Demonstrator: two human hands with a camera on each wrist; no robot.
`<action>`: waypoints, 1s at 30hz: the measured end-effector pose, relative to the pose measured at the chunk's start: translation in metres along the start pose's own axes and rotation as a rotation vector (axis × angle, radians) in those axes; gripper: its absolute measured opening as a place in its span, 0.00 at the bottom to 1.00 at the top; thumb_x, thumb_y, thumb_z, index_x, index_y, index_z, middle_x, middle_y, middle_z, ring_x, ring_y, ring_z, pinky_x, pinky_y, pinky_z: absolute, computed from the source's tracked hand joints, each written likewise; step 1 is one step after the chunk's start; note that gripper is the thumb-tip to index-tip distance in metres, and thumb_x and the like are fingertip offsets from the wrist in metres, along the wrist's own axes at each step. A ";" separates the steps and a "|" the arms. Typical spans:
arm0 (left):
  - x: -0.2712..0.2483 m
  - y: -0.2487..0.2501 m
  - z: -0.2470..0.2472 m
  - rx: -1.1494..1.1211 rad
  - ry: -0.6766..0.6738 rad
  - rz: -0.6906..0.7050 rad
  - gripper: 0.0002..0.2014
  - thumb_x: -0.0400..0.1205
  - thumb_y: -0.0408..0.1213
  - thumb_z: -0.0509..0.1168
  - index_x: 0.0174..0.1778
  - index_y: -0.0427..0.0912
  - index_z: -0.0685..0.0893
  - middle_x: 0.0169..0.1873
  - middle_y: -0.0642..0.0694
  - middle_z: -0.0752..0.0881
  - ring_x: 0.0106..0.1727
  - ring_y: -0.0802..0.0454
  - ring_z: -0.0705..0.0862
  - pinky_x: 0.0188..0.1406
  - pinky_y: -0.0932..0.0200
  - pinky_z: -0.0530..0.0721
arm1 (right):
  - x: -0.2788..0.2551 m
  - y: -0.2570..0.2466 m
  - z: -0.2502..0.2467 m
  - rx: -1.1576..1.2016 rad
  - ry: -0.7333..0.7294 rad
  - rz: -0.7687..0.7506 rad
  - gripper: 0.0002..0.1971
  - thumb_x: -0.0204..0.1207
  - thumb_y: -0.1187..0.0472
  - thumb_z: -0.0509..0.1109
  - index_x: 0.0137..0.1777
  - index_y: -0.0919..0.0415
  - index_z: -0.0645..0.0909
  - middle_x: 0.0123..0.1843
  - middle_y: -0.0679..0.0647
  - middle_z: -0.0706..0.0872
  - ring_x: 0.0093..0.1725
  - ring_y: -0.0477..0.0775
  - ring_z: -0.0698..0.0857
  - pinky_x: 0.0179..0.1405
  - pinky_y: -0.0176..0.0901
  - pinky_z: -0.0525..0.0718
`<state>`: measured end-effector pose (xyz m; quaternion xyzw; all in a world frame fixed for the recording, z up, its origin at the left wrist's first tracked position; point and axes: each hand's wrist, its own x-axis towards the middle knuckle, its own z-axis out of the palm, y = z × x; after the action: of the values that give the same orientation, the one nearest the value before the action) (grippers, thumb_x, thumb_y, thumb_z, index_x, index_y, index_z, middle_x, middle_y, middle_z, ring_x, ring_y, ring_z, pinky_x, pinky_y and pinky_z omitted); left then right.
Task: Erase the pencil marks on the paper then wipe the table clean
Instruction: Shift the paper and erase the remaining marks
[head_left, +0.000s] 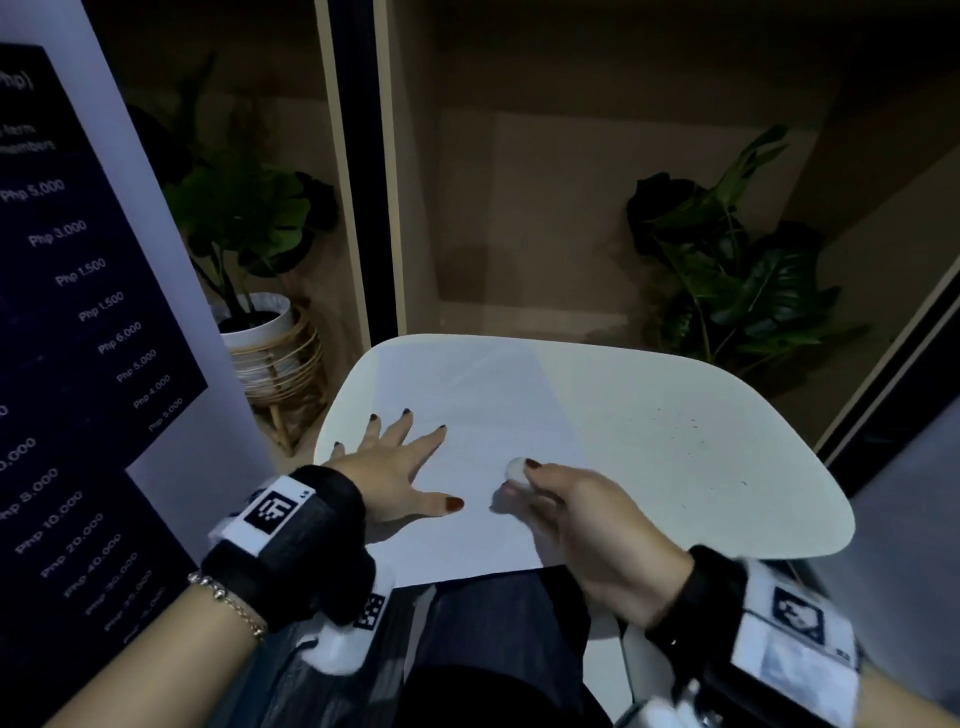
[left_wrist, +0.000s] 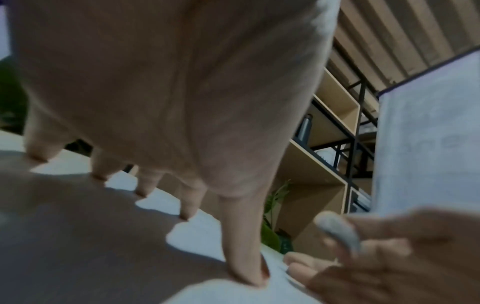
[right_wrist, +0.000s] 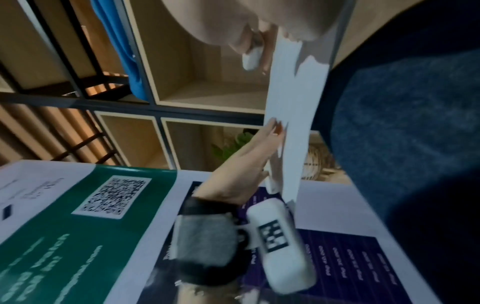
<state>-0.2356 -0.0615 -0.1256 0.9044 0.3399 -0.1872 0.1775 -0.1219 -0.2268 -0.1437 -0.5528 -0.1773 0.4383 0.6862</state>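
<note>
A white sheet of paper (head_left: 483, 415) lies on the left half of the small white table (head_left: 675, 395). My left hand (head_left: 395, 467) lies flat on the paper's left part with fingers spread, pressing it down; in the left wrist view its fingertips (left_wrist: 249, 275) touch the sheet. My right hand (head_left: 571, 509) pinches a small white eraser (head_left: 517, 470) between thumb and fingers, low over the paper's lower right part. The eraser (left_wrist: 340, 230) also shows in the left wrist view and the eraser (right_wrist: 252, 58) in the right wrist view. No pencil marks are plain on the sheet.
Small dark eraser crumbs (head_left: 685, 431) are scattered over the table's right half. A standing price banner (head_left: 78, 312) rises close on the left. Potted plants (head_left: 249, 249) stand on the floor behind the table. My lap (head_left: 493, 649) is under the near edge.
</note>
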 end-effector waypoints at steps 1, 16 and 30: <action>0.002 -0.005 -0.002 -0.004 -0.003 -0.010 0.46 0.79 0.68 0.60 0.85 0.63 0.38 0.85 0.49 0.32 0.85 0.41 0.32 0.82 0.30 0.42 | -0.002 -0.010 -0.001 -0.128 -0.062 -0.022 0.12 0.85 0.64 0.65 0.39 0.64 0.82 0.41 0.54 0.87 0.49 0.56 0.87 0.66 0.48 0.80; 0.000 -0.036 -0.016 0.033 0.184 -0.250 0.42 0.85 0.62 0.57 0.85 0.60 0.34 0.86 0.41 0.38 0.85 0.36 0.38 0.78 0.27 0.43 | -0.008 -0.016 -0.013 -1.034 -0.279 -0.207 0.15 0.90 0.55 0.54 0.40 0.49 0.68 0.43 0.42 0.75 0.58 0.41 0.74 0.60 0.36 0.68; -0.015 -0.010 -0.021 0.032 -0.017 -0.022 0.28 0.90 0.55 0.43 0.86 0.62 0.41 0.87 0.48 0.44 0.87 0.43 0.45 0.82 0.35 0.50 | 0.013 -0.016 0.023 -0.379 -0.039 -0.273 0.14 0.83 0.50 0.65 0.40 0.59 0.72 0.40 0.57 0.79 0.42 0.59 0.77 0.47 0.50 0.73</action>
<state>-0.2481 -0.0532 -0.1021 0.9016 0.3453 -0.2023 0.1640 -0.1247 -0.2031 -0.1245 -0.6342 -0.3430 0.3106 0.6194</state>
